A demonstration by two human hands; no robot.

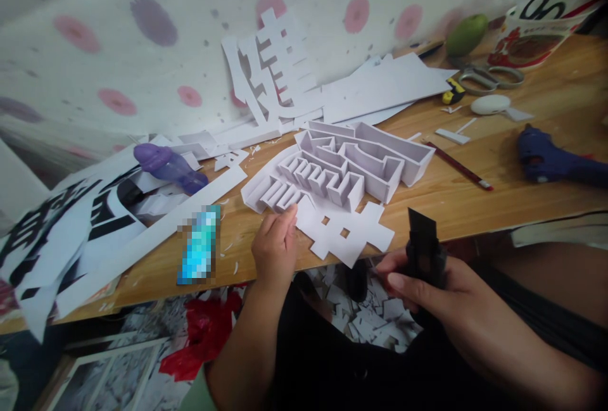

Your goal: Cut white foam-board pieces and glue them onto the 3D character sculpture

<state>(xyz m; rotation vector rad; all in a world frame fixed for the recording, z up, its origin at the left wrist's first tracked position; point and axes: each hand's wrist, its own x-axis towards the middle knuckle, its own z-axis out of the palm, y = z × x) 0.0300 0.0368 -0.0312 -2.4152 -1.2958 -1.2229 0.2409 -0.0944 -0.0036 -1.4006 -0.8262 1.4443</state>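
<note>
My left hand (274, 245) pinches the near-left edge of a white foam-board model (339, 170) shaped like a raised character, which lies on the wooden table (475, 208). Its flat cut-out base sticks out over the table's front edge. My right hand (427, 287) is below the table edge, closed round a black utility knife (424, 249) that points upward.
A purple glue gun (170, 167) lies left among white strips and black-and-white sheets (71, 233). A blue glue gun (555, 159), red pencil (458, 166), scissors (489, 75), white mouse-like object (490, 104) and green fruit (466, 34) are right. Paper scraps (375, 319) litter the floor.
</note>
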